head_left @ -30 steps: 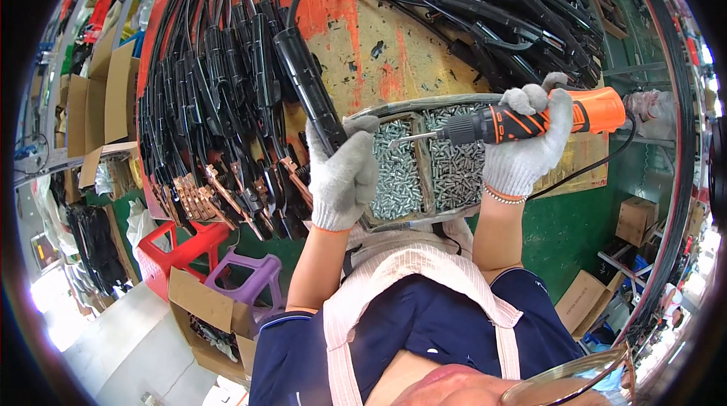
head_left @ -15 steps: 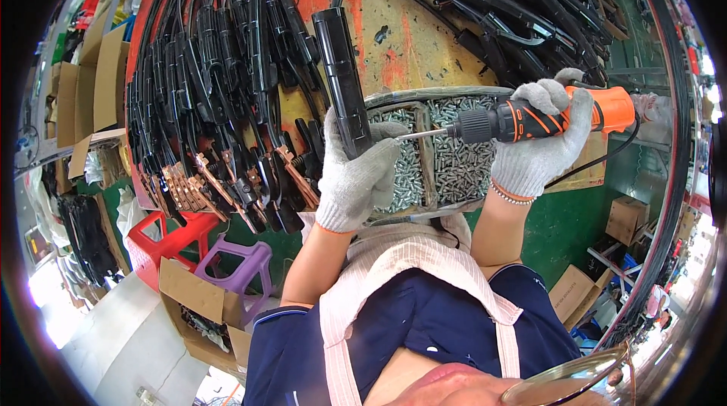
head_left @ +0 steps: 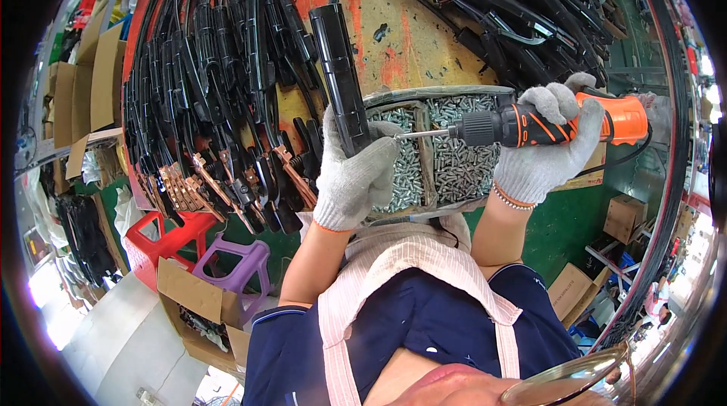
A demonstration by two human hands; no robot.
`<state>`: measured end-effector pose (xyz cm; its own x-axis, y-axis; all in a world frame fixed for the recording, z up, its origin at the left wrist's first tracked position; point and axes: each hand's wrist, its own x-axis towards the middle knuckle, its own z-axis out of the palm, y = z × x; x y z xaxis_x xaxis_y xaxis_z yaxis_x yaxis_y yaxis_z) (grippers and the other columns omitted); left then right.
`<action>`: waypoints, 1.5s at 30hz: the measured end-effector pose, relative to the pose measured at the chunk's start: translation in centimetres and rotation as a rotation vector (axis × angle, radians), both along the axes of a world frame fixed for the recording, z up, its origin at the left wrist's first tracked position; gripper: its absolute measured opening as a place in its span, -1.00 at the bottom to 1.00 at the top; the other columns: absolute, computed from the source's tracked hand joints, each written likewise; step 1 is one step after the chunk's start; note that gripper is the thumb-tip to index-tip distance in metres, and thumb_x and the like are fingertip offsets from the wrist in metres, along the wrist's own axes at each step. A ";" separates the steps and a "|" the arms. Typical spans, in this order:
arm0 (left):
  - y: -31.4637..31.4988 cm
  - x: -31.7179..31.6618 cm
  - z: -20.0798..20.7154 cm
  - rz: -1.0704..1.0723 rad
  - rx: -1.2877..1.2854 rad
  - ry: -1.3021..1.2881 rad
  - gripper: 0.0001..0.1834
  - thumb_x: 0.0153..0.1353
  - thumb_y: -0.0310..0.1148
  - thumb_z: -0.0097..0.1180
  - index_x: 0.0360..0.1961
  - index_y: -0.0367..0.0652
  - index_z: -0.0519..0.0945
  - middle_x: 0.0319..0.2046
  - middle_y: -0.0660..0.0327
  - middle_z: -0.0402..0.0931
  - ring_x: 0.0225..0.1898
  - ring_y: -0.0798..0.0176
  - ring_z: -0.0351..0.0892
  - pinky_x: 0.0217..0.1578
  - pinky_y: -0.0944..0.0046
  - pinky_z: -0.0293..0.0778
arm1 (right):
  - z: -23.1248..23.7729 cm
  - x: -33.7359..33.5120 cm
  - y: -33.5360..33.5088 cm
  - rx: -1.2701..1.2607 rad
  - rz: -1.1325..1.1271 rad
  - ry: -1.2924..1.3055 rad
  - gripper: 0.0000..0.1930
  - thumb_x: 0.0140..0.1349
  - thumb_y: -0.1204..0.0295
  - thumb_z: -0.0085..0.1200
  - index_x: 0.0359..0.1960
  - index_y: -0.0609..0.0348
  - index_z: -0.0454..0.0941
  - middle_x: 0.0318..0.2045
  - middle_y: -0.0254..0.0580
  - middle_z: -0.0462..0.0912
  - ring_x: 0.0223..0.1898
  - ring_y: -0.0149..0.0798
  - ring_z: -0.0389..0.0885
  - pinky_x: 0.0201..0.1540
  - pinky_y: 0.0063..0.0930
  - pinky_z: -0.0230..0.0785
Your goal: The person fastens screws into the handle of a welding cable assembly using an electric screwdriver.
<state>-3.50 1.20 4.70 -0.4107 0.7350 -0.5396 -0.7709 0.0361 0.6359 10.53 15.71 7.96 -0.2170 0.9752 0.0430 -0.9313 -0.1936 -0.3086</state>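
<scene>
My left hand (head_left: 354,179), in a pale knit glove, is closed round the lower end of a black cable-fitted handle (head_left: 338,73). A black cable runs from the handle's upper end. In my right hand (head_left: 549,141), also gloved, is an orange and black electric screwdriver (head_left: 530,124), held level with its bit pointing left. The bit's tip meets my left thumb and fingertips beside the handle; whether a screw sits on it is too small to tell. Beneath both hands lies a divided tray (head_left: 425,156) with small silver screws (head_left: 462,163) in its compartments.
Many black handles with copper-coloured clamp parts (head_left: 182,186) lie in rows on the left of the worn table (head_left: 409,35). More black cables and handles (head_left: 500,8) are heaped at the far right. A red stool (head_left: 166,239), purple stool (head_left: 238,258) and open carton (head_left: 197,300) stand left.
My right hand and the electric screwdriver have shifted slightly to the right. My left hand has moved only a little to the left with the handle still in it.
</scene>
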 end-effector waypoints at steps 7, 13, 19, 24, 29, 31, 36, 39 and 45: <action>-0.2 0.2 -0.4 0.008 0.033 0.007 -0.25 0.06 -0.68 0.14 0.23 -0.01 0.10 -0.29 0.13 0.58 -0.70 0.45 0.41 -0.82 0.46 0.27 | 1.1 0.1 -1.0 0.144 0.021 -0.021 -0.66 0.28 0.35 0.11 0.06 0.02 0.37 -0.52 -0.39 0.43 -0.54 -0.43 0.35 -0.40 -0.62 0.29; -0.6 0.4 -0.6 0.013 0.034 -0.007 -0.21 0.07 -0.69 0.14 0.27 -0.03 0.06 -0.28 0.09 0.59 -0.68 0.43 0.44 -0.78 0.46 0.32 | 1.8 0.5 -1.6 0.366 0.037 -0.209 -0.58 0.28 0.38 0.08 0.15 0.05 0.29 -0.57 -0.41 0.32 -0.61 -0.43 0.31 -0.53 -0.61 0.27; -0.2 -0.1 -1.0 -0.015 -0.029 -0.004 -0.22 0.07 -0.70 0.13 0.26 -0.05 0.06 -0.29 0.09 0.58 -0.68 0.44 0.44 -0.79 0.46 0.33 | 2.2 -0.5 -1.9 0.411 0.049 -0.183 -0.52 0.26 0.37 0.09 0.18 0.08 0.24 -0.57 -0.37 0.34 -0.63 -0.41 0.31 -0.58 -0.62 0.27; -0.1 -0.2 -0.2 -0.036 -0.025 0.023 -0.23 0.07 -0.70 0.12 0.27 -0.07 0.06 -0.29 0.12 0.58 -0.68 0.44 0.42 -0.80 0.45 0.28 | 3.0 -0.4 -2.2 0.453 -0.005 -0.184 -0.52 0.25 0.40 0.08 0.19 0.05 0.24 -0.57 -0.36 0.35 -0.63 -0.39 0.33 -0.59 -0.58 0.29; 0.5 0.8 -0.7 0.023 -0.080 0.184 -0.52 0.10 -0.67 0.08 0.03 -0.04 0.32 -0.44 0.26 0.46 -0.77 0.45 0.31 -0.85 0.44 0.15 | 1.6 -0.2 -2.5 0.338 0.001 -0.227 -0.56 0.26 0.47 -0.05 0.19 0.00 0.26 -0.62 -0.34 0.30 -0.65 -0.40 0.28 -0.62 -0.56 0.25; -0.3 0.6 -0.2 0.029 -0.093 0.184 -0.51 0.13 -0.67 0.03 0.06 -0.02 0.28 -0.40 0.23 0.46 -0.77 0.47 0.28 -0.87 0.45 0.11 | 0.9 -0.7 -2.6 0.419 0.017 -0.197 -0.43 0.24 0.53 -0.06 0.30 -0.11 0.14 -0.47 -0.29 0.42 -0.60 -0.39 0.32 -0.63 -0.54 0.28; -0.2 1.3 -0.1 0.086 -0.030 0.146 -0.40 0.04 -0.70 0.05 0.11 -0.09 0.22 -0.40 0.13 0.50 -0.81 0.43 0.27 -0.89 0.42 0.12 | 2.3 -0.7 -3.5 0.319 -0.113 -0.135 -0.24 0.21 0.60 -0.02 0.39 -0.34 -0.01 -0.16 -0.27 0.48 -0.57 -0.39 0.38 -0.52 -0.48 0.38; 0.2 1.4 -0.1 0.062 -0.018 0.151 -0.38 0.03 -0.68 0.07 0.13 -0.07 0.22 -0.39 0.14 0.50 -0.80 0.42 0.28 -0.89 0.42 0.11 | 2.0 0.2 -3.1 0.346 -0.025 -0.205 -0.37 0.20 0.55 0.01 0.30 -0.15 0.10 -0.42 -0.26 0.45 -0.58 -0.34 0.39 -0.51 -0.48 0.34; -0.1 1.1 -0.7 0.076 -0.062 0.157 -0.27 0.01 -0.67 0.09 0.23 -0.02 0.16 -0.35 0.15 0.51 -0.78 0.42 0.30 -0.88 0.44 0.12 | 2.3 -0.2 -3.3 0.254 -0.042 -0.286 -0.52 0.19 0.47 0.07 0.15 -0.03 0.23 -0.57 -0.27 0.37 -0.57 -0.32 0.39 -0.46 -0.45 0.31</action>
